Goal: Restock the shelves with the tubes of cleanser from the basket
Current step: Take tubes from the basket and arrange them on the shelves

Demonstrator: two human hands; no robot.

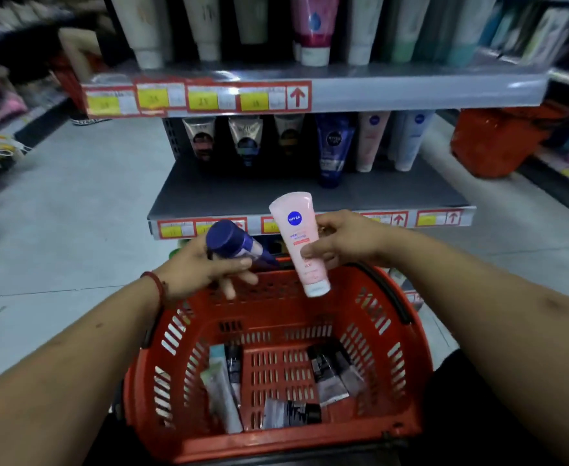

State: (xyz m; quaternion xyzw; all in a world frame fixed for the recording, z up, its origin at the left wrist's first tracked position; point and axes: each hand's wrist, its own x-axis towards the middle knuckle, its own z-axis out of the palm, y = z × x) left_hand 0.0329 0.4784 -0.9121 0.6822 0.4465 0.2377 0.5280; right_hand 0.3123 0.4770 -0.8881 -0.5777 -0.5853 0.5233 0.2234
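My left hand (pixel 209 267) grips a dark blue tube (pixel 232 242) with its round cap pointing toward me. In my right hand (pixel 340 242) is a pink tube (pixel 298 237), cap down, with a blue round logo. Both hands hover over the far rim of a red basket (pixel 394 331). Several tubes (pixel 330 375) lie on the basket's floor, grey, black and pale green. Just beyond the hands is the lower shelf (pixel 242 193), where a blue tube (pixel 333 149), a pink one (pixel 372 139) and a white one (pixel 410 139) stand in a row.
An upper shelf (pixel 410 90) carries more tubes, cap down, with yellow price tags (pixel 202 100) on its edge. Brown-topped tubes (pixel 246 137) stand at the lower shelf's left. Another red basket (pixel 498 139) sits on the floor to the right. Grey floor spreads to the left.
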